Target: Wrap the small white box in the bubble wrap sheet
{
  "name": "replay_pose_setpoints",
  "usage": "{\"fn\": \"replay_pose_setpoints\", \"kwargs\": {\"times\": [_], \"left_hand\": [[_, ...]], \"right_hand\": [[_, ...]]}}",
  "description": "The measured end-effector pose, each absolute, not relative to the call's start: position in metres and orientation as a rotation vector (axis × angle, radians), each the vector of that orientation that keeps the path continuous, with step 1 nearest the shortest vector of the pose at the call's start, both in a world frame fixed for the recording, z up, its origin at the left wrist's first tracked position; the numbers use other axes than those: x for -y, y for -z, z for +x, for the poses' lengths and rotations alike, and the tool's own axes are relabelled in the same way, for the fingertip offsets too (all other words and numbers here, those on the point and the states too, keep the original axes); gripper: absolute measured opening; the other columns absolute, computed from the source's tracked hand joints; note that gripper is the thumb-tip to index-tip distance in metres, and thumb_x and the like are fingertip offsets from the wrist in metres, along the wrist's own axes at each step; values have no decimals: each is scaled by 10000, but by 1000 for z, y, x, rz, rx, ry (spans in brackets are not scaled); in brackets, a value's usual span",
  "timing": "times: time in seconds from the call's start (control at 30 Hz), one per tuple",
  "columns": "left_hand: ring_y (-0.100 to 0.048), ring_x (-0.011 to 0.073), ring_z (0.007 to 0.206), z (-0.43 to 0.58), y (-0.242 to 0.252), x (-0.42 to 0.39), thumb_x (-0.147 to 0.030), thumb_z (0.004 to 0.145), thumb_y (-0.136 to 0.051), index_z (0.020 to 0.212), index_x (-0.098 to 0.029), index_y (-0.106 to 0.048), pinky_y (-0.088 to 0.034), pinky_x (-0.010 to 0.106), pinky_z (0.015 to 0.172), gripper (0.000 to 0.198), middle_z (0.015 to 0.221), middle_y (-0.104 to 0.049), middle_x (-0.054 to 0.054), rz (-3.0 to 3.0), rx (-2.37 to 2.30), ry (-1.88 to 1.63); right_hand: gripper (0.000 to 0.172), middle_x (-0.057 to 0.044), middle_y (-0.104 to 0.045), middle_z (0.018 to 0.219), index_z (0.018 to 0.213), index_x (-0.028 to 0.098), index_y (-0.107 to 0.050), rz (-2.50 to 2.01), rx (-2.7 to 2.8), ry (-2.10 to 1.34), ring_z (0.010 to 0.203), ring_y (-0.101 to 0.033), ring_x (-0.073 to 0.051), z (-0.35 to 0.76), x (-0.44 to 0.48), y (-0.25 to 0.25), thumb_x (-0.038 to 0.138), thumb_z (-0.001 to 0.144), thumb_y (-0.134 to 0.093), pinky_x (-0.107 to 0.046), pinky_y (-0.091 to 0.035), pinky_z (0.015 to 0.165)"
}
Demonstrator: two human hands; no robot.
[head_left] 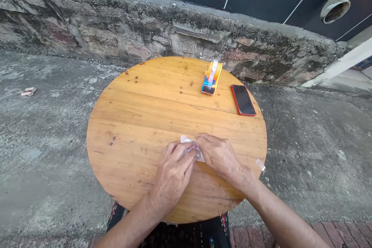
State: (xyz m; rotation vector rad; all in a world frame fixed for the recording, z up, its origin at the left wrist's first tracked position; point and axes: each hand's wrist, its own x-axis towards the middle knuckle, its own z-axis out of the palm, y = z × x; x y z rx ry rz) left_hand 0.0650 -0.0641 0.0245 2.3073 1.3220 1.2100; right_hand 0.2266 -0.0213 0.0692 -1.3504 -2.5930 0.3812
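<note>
Round wooden bench (139, 124) on concrete floor, beside stone wall.
Left hand (171, 174): grip closed, fingertips pinching small packet (189, 148).
Right hand (217, 155): grip closed, fingers curled over packet's right part, pressing it to bench.
Red phone (243, 100) and orange-blue tape dispenser (212, 78) at far right, well apart from hands.
Packet lies flat at bench's near middle. Long axis runs far-left to near-right, with pale corner pointing far-left. Whitish, crinkled, mostly hidden.
Tape strip (260, 164) hangs off bench's right rim.
</note>
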Motion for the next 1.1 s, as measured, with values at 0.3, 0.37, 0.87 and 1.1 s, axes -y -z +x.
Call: {"fn": "replay_pose_setpoints", "kwargs": {"times": [0.3, 0.37, 0.87, 1.1], "left_hand": [[-527, 204, 1010, 66, -22, 67, -35, 858, -574, 1101, -175, -616, -483, 358, 859, 284, 1101, -594, 75, 2260, -1315, -1284], [-528, 208, 1009, 66, -21, 67, -37, 857, -575, 1096, -176, -618, -485, 356, 847, 280, 1091, -586, 77, 2264, -1320, -1290], [-535, 206, 999, 66, -22, 66, -79, 876, -567, 1031, -176, -614, -475, 354, 854, 189, 1074, -589, 72, 2273, -1353, -1265], [-542, 211, 958, 63, -21, 64, -85, 868, -573, 998, -181, -623, -462, 383, 826, 169, 1057, -594, 73, 2320, -1388, -1239]], "right_hand": [[220, -83, -682, 967, 1043, 151, -602, -1259, 2597, -316, 860, -654, -201, 232, 30, -63, 82, 920, -433, -322, -536, 759], [247, -103, -685, 1026, 1082, 145, -598, -1219, 2597, -283, 911, -660, -217, 233, 31, -60, 74, 915, -430, -343, -545, 799], [311, -66, -684, 1102, 1180, 212, -587, -1169, 2625, -305, 933, -671, -186, 239, 28, -61, 99, 927, -446, -308, -566, 800], [349, -100, -662, 1173, 1155, 191, -616, -1210, 2611, -177, 925, -689, -222, 246, 31, -70, 64, 896, -421, -345, -595, 754]]}}
